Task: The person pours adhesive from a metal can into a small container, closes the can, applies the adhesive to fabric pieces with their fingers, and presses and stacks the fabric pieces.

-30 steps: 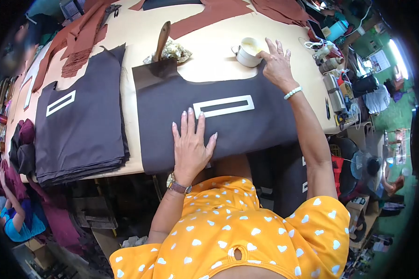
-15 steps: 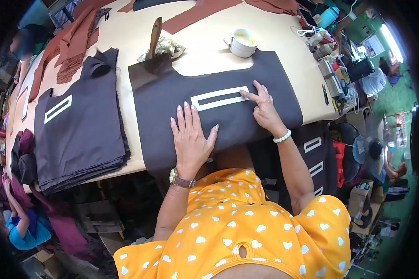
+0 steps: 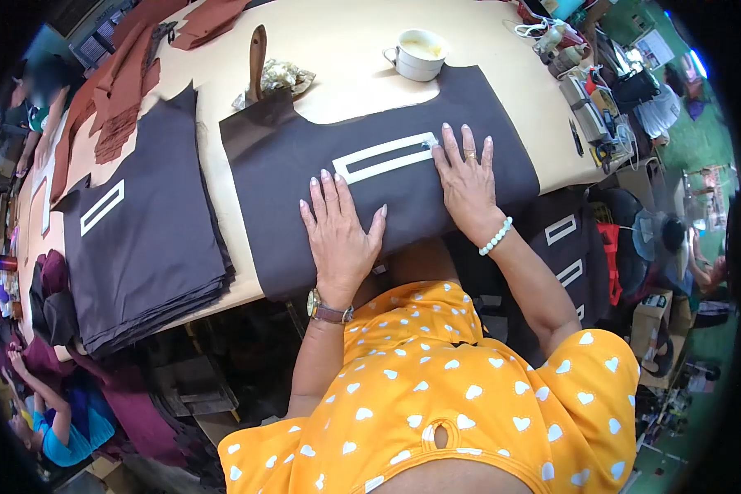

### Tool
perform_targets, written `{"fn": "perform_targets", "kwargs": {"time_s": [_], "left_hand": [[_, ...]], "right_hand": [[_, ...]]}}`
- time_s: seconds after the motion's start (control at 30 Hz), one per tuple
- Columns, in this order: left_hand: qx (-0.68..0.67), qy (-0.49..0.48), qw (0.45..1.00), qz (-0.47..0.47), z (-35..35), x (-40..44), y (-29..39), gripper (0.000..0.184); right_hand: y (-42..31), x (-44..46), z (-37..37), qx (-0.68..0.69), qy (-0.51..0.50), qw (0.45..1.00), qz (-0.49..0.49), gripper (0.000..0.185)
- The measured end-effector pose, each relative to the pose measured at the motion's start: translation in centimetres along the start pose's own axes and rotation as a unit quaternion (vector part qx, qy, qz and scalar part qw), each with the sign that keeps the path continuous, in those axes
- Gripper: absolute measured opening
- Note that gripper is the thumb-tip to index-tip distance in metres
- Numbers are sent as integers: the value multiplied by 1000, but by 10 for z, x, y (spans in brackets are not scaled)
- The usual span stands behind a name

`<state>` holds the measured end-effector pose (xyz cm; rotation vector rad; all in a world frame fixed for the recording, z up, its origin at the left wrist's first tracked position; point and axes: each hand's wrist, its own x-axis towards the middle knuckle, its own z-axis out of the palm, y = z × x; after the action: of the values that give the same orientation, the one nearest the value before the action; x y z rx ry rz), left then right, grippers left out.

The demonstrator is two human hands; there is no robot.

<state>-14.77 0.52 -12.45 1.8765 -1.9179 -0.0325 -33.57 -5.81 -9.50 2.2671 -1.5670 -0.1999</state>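
Cloth point(image 3: 284, 206), dark and cut with a scooped far side, lies flat at the near edge of the worktop point(image 3: 337, 33), under both palms. The left hand point(image 3: 342, 239) rests on it with thumb wide and fingers slightly apart, their tips just beside the near left corner of a white rectangular frame point(image 3: 387, 148) on the cloth. The right hand point(image 3: 468, 185) is spread flat, gripping nothing, its index fingertip at the frame's right end. Toward the left edge sits a stack of dark pieces point(image 3: 140, 239), the top one bearing a similar frame point(image 3: 103, 207); reddish-brown cloth point(image 3: 132, 90) covers the far left corner. Beyond the right edge shows green floor point(image 3: 716, 144); at lower left is a person in blue point(image 3: 86, 436). Past the scoop, a white cup point(image 3: 420, 67) holds something pale yellow, and a wooden handle point(image 3: 258, 62) rises beside crumpled wrapping point(image 3: 281, 76).
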Motion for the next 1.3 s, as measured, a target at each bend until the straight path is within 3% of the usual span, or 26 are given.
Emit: {"fn": "perform_targets", "kwargs": {"time_s": [0.23,0.47,1.3], "left_hand": [[-26,-9,1000,-3,-3,-4,-9,70],[8,-9,998,-57,-28,-17,-48,69],[46,36,997,-47,-26,-23,-65,62]], "right_hand": [[15,24,18,-27,-18,999,22,55],[14,21,12,-54,-22,998,-34,57],[-88,29,-23,-7,25,992,-126,57]]}}
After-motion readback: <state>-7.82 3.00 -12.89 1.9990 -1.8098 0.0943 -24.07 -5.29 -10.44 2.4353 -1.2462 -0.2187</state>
